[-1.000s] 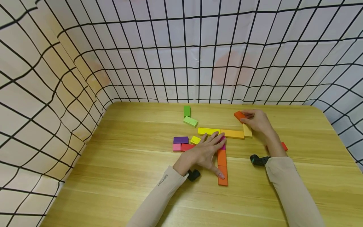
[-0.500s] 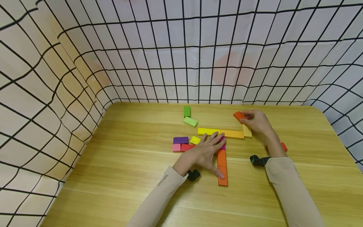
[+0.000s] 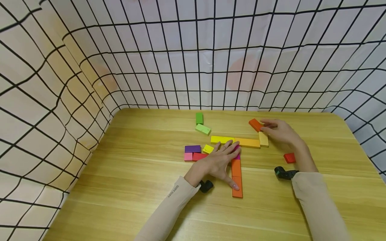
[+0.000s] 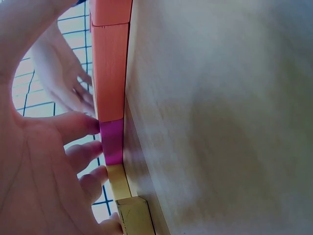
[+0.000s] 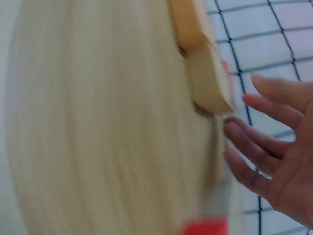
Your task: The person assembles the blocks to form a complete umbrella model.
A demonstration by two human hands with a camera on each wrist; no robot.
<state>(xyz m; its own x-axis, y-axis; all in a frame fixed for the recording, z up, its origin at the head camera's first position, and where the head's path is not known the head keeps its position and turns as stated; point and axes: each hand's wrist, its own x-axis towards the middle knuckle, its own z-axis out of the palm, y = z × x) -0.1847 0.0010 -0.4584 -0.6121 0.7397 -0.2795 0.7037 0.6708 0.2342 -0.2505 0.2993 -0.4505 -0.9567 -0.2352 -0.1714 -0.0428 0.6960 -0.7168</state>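
At left on the tabletop (image 3: 135, 187), purple block (image 3: 192, 149) against pink block (image 3: 188, 157); beside the pink, red block (image 3: 198, 156), right end hidden under the left hand (image 3: 215, 164). Small yellow block (image 3: 207, 149) beside spread, straightened fingers. Magenta block (image 3: 238, 156) mostly covered from above, clear in the left wrist view at the index fingertip. Thumb over the lower orange block (image 3: 237, 193). Farther right, orange-red block (image 3: 255, 125) at the pale block (image 3: 263, 139), contact unclear. Right hand (image 3: 278, 132) close by, fingers loose, nothing gripped. Rightmost red piece (image 3: 289, 158) partly hidden by the wrist.
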